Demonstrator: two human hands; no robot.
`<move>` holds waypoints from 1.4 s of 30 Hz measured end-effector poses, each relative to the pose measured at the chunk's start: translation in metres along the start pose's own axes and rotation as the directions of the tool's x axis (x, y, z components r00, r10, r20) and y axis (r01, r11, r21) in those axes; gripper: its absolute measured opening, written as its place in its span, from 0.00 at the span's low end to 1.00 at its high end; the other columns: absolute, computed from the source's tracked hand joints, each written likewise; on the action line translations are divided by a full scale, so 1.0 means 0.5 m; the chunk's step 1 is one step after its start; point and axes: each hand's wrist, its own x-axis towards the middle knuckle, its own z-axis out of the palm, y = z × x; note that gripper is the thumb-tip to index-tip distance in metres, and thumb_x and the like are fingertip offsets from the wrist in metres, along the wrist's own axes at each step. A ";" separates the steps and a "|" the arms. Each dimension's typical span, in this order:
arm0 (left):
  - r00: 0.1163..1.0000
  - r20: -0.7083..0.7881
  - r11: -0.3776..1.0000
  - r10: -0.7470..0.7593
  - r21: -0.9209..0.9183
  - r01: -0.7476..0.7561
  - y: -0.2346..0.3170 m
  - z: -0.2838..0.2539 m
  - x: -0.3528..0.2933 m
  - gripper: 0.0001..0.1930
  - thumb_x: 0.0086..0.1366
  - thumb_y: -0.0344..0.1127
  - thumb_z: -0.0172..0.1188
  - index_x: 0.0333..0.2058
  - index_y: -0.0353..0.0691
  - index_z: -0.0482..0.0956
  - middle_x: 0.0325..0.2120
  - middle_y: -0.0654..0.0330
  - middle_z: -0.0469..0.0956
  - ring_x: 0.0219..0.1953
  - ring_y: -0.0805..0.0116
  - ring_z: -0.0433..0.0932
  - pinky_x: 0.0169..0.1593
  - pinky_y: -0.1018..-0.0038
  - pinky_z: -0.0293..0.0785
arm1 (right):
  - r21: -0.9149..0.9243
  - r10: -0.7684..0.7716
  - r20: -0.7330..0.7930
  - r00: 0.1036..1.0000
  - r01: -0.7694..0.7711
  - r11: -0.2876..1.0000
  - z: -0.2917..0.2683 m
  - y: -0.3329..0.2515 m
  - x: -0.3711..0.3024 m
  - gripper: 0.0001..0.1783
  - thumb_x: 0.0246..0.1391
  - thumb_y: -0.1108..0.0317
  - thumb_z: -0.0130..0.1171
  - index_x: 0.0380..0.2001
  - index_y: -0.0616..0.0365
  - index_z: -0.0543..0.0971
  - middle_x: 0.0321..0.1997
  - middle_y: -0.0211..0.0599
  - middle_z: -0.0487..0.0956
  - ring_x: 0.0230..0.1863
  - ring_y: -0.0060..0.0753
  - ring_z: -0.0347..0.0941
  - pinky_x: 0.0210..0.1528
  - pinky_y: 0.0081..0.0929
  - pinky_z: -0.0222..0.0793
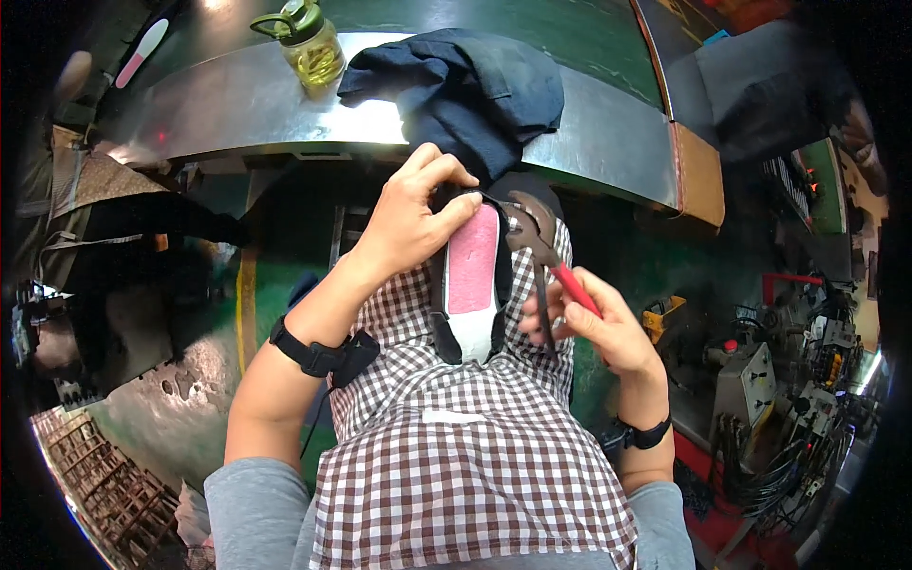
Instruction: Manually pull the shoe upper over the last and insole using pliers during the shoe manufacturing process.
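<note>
A black shoe upper lies bottom side up on my lap, over a brown-and-white checked apron. Set in its middle is a pink and white insole board. My left hand is closed on the far end of the shoe upper, thumb pressed at its rim. In my right hand is a pair of lasting pincers, one handle red and the other dark. Their broad jaws are by the right rim of the shoe upper; whether they touch it I cannot tell.
Ahead runs a metal-edged bench with a dark blue garment and a green-lidded bottle. A pink and white insole lies far left. A control box with cables stands at right, a rusty metal rack at lower left.
</note>
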 end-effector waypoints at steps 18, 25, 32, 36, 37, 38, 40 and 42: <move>0.998 0.029 0.997 0.050 0.056 -0.051 0.005 0.004 -0.020 0.19 0.51 0.36 0.66 0.42 0.34 0.77 0.37 0.51 0.72 0.40 0.51 0.78 0.46 0.64 0.74 | -0.123 0.180 -0.094 0.979 -0.191 0.974 0.036 -0.054 0.026 0.20 0.68 0.56 0.52 0.53 0.60 0.70 0.43 0.38 0.81 0.43 0.31 0.82 0.37 0.24 0.79; 1.000 -0.001 0.999 -0.021 0.035 0.021 -0.010 0.000 -0.030 0.22 0.49 0.35 0.67 0.44 0.33 0.76 0.37 0.55 0.71 0.40 0.61 0.74 0.45 0.71 0.71 | -0.131 0.088 -0.063 0.994 -0.096 0.987 0.053 -0.037 0.057 0.18 0.68 0.56 0.53 0.46 0.62 0.71 0.38 0.39 0.81 0.33 0.28 0.81 0.32 0.23 0.78; 0.996 -0.037 0.992 -0.086 -0.093 0.082 -0.032 -0.002 -0.047 0.23 0.51 0.33 0.66 0.46 0.33 0.75 0.40 0.57 0.69 0.43 0.66 0.74 0.49 0.72 0.71 | 0.348 0.003 0.220 0.976 -0.081 0.934 0.023 0.016 0.099 0.23 0.68 0.53 0.52 0.52 0.63 0.68 0.38 0.47 0.80 0.29 0.33 0.81 0.28 0.27 0.79; 0.996 -0.026 0.993 -0.088 -0.082 0.085 -0.033 -0.004 -0.054 0.23 0.51 0.32 0.67 0.47 0.33 0.75 0.41 0.57 0.69 0.46 0.67 0.74 0.52 0.72 0.71 | 0.051 0.062 0.153 0.986 -0.070 0.996 0.024 0.009 0.087 0.20 0.69 0.57 0.50 0.54 0.61 0.67 0.41 0.42 0.80 0.30 0.31 0.81 0.30 0.25 0.79; 0.996 -0.015 0.993 -0.090 -0.078 0.089 -0.032 -0.004 -0.053 0.23 0.51 0.32 0.67 0.47 0.33 0.75 0.41 0.57 0.69 0.46 0.67 0.74 0.52 0.72 0.71 | -0.071 0.078 0.116 0.990 -0.070 0.995 0.022 -0.008 0.075 0.19 0.69 0.60 0.51 0.54 0.61 0.67 0.42 0.40 0.80 0.33 0.29 0.80 0.32 0.23 0.78; 0.996 -0.010 0.992 -0.086 -0.091 0.085 -0.030 -0.004 -0.052 0.23 0.51 0.32 0.67 0.47 0.33 0.75 0.41 0.57 0.70 0.47 0.67 0.74 0.53 0.72 0.70 | -0.134 0.092 0.076 0.993 -0.081 0.988 0.022 -0.028 0.059 0.18 0.68 0.62 0.53 0.54 0.62 0.67 0.43 0.40 0.79 0.37 0.27 0.79 0.35 0.23 0.78; 0.997 -0.004 0.991 -0.081 -0.110 0.080 -0.027 0.000 -0.049 0.24 0.51 0.32 0.67 0.48 0.33 0.75 0.41 0.57 0.70 0.47 0.66 0.74 0.53 0.72 0.70 | -0.270 0.093 0.008 0.996 -0.087 0.959 0.031 -0.058 0.055 0.24 0.67 0.62 0.55 0.61 0.61 0.66 0.44 0.39 0.80 0.38 0.30 0.80 0.36 0.27 0.79; 0.993 -0.003 0.988 -0.119 -0.098 0.118 -0.025 0.003 -0.046 0.24 0.51 0.32 0.67 0.48 0.33 0.75 0.41 0.57 0.71 0.47 0.66 0.74 0.53 0.72 0.70 | -0.303 0.200 -0.025 0.980 -0.198 0.932 0.033 -0.098 0.053 0.23 0.67 0.61 0.54 0.60 0.61 0.66 0.46 0.42 0.80 0.41 0.33 0.81 0.40 0.29 0.80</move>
